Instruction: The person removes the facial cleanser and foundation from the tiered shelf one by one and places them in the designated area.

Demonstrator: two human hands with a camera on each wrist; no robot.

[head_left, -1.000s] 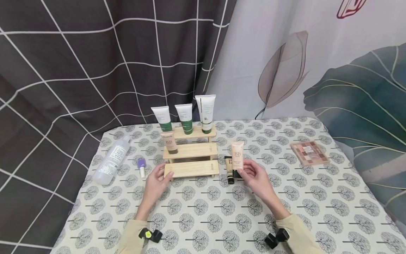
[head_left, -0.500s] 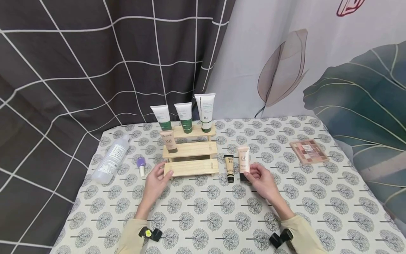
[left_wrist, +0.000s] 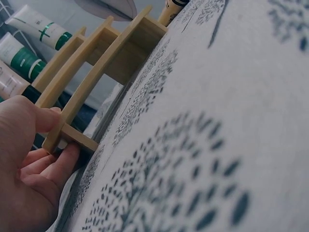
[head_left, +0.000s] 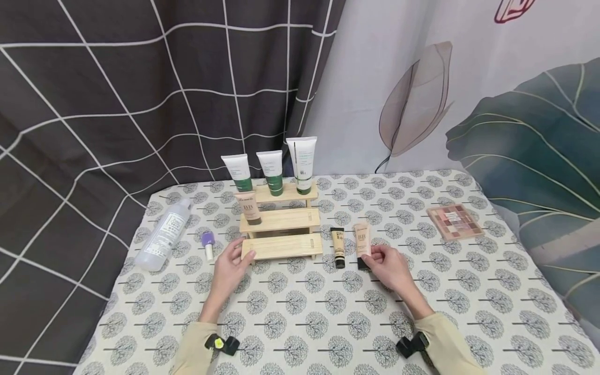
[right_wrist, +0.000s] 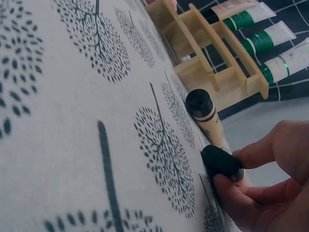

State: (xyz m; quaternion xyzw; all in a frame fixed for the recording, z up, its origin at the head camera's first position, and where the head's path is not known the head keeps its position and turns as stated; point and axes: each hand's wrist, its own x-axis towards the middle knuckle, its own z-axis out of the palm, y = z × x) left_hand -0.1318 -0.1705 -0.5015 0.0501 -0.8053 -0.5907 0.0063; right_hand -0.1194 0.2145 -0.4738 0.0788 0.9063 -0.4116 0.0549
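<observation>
My left hand [head_left: 230, 271] grips the left end of the lowest tier of a three-tier wooden display stand [head_left: 281, 247]. In the left wrist view its thumb lies on the tier and the fingers reach beneath. My right hand [head_left: 389, 266] pinches a pale pink BB cream tube [head_left: 363, 240] near its black cap [right_wrist: 219, 162], close to the tablecloth. Just left of it lies a beige tube with a black cap [head_left: 338, 246]. A second BB cream tube [head_left: 249, 208] stands on the middle tier's left end. White-and-green tubes [head_left: 271, 172] and a larger white tube [head_left: 303, 164] stand on the top tier.
A clear bottle [head_left: 164, 237] and a small purple bottle with a white cap [head_left: 208, 245] lie left of the stand. Farther right lies an eyeshadow palette [head_left: 454, 221]. Curtains [head_left: 408, 104] hang behind the tree-print tablecloth [head_left: 300, 312].
My right hand has carried the BB cream tube a little to the right and lower, away from the beige tube. The left hand has stayed on the stand.
</observation>
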